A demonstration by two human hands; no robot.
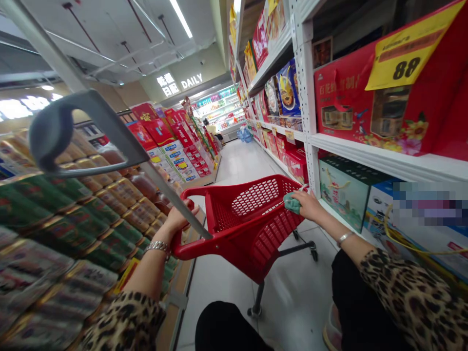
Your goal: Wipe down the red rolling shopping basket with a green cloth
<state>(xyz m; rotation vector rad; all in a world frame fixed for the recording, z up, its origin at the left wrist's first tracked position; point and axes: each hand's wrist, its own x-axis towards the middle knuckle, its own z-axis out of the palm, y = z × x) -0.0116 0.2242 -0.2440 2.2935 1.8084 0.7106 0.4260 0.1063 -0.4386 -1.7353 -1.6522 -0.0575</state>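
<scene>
A red plastic shopping cart (241, 239) with perforated basket walls stands on legs with casters in front of me. My left hand (178, 218) is closed around the left end of its red frame, beside a long metal pole (164, 183) that slants up to a grey loop handle (98, 112). My right hand (307, 205) is at the basket's far right rim, its fingers closed on a green cloth (291, 203) that touches the rim. Some fingertips of both hands are hidden.
Stacked packs of cans (66, 234) line the left. White shelves (305, 92) with a red gift box (365, 97) and boxed goods run close on the right. A tiled aisle (234, 156) leads to lit display coolers (219, 109); a person is partly visible far off.
</scene>
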